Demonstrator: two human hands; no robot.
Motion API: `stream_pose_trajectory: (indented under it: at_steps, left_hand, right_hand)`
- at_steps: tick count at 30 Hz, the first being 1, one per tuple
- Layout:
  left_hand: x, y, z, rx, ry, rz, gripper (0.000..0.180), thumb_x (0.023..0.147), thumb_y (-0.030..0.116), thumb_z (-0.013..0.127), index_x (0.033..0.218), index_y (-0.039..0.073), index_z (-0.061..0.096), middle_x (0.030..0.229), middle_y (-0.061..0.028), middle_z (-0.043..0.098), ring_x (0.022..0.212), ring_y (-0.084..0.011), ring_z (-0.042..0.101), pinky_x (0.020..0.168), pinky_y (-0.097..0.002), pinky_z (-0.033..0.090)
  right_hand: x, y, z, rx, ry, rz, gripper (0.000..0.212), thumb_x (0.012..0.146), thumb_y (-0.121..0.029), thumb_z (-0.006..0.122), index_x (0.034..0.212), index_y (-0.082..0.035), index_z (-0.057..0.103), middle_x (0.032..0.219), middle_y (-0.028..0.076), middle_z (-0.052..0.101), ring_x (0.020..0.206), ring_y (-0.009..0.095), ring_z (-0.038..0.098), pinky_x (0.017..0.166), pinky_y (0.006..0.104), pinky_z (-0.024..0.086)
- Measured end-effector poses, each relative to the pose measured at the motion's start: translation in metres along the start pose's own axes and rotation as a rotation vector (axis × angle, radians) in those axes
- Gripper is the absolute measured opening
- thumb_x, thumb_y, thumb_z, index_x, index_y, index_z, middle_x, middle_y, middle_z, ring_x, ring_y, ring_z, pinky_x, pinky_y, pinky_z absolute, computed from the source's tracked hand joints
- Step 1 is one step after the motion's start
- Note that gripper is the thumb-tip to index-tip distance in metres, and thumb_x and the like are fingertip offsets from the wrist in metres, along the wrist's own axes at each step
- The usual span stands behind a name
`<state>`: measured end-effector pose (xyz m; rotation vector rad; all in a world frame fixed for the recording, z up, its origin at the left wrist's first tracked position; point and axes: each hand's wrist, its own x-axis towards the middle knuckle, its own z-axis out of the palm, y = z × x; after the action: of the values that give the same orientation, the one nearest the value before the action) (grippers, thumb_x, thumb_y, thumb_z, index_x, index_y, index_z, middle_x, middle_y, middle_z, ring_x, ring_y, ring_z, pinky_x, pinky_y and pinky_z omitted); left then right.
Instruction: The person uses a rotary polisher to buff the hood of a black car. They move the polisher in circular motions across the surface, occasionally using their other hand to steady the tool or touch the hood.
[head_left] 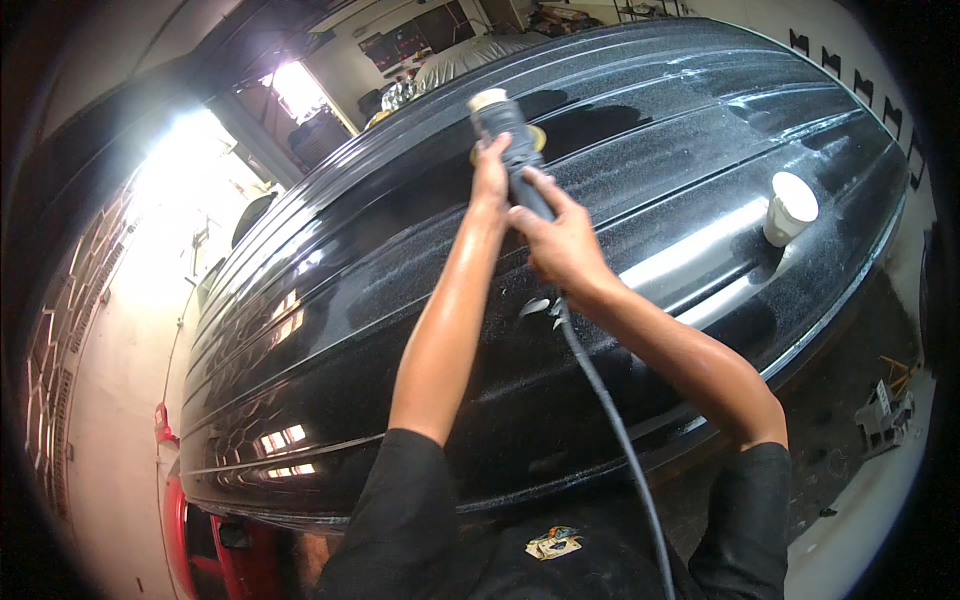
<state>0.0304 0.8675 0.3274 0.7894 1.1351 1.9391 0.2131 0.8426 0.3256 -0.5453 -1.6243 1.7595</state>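
I hold a corded power polisher [519,152] with both hands out over a large, glossy black ribbed hull [420,250]. My left hand [489,178] is closed on the tool's side near its front end. Around the rear grip wraps my right hand [566,238], with the fingers partly hidden. A bit of yellow pad [539,137] shows beneath the tool, against the hull. Its grey power cord [612,415] runs down past my right forearm. Small whitish smears [536,307] lie on the hull below the hands, and the polisher's front end is blurred.
A white cup [790,210] stands on the hull at the right. Hazy streaks mark the hull's far right part. Something red, like a vehicle [205,545], sits at lower left. A grey object [884,415] is on the floor at right. Bright light enters at upper left.
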Motion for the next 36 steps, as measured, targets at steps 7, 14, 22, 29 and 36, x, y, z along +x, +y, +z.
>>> stream_pose_trajectory:
  at_steps: [7,14,22,29,36]
  left_hand:
    - [-0.098,0.061,-0.08,0.032,0.145,-0.099,0.054,0.096,0.053,0.046,0.125,0.006,0.049,0.077,-0.0205,0.062,0.062,-0.035,0.065,0.057,-0.0463,0.056]
    - [-0.127,0.063,-0.089,-0.013,0.283,-0.058,0.053,0.096,0.053,0.047,0.123,0.008,0.051,0.079,-0.0181,0.06,0.064,-0.033,0.064,0.06,-0.0444,0.057]
    - [-0.081,0.032,-0.028,0.068,0.143,-0.098,0.056,0.099,0.049,0.042,0.126,0.001,0.048,0.081,-0.0206,0.06,0.066,-0.0325,0.064,0.057,-0.0427,0.056]
    - [-0.023,-0.004,0.037,0.097,-0.037,-0.122,0.054,0.097,0.045,0.048,0.124,-0.002,0.041,0.08,-0.0203,0.059,0.062,-0.0327,0.065,0.054,-0.0434,0.057]
    - [0.041,-0.035,0.087,0.096,-0.141,-0.15,0.047,0.097,0.039,0.051,0.132,0.013,0.036,0.094,-0.0208,0.054,0.063,-0.0363,0.063,0.053,-0.0488,0.057]
  right_hand:
    - [-0.023,0.028,0.093,-0.11,-0.142,-0.161,0.061,0.088,-0.022,0.065,0.146,-0.015,0.05,0.097,0.015,0.068,0.064,0.015,0.06,0.059,0.0316,0.05]
    - [-0.036,0.026,0.098,-0.223,-0.227,-0.218,0.069,0.079,-0.015,0.067,0.147,-0.018,0.05,0.106,0.019,0.068,0.072,0.02,0.065,0.066,0.0325,0.053]
    - [-0.038,0.009,0.041,-0.138,-0.16,-0.06,0.078,0.074,-0.008,0.063,0.149,-0.017,0.045,0.093,0.016,0.066,0.064,0.017,0.061,0.059,0.032,0.05]
    - [-0.022,0.004,-0.012,0.046,-0.009,-0.091,0.078,0.073,-0.001,0.061,0.148,-0.016,0.046,0.074,0.005,0.055,0.051,0.011,0.05,0.047,0.0274,0.041]
    - [0.018,0.007,-0.054,0.045,0.165,-0.194,0.079,0.073,0.002,0.062,0.148,-0.015,0.044,0.074,0.004,0.052,0.045,0.011,0.046,0.039,0.0286,0.036]
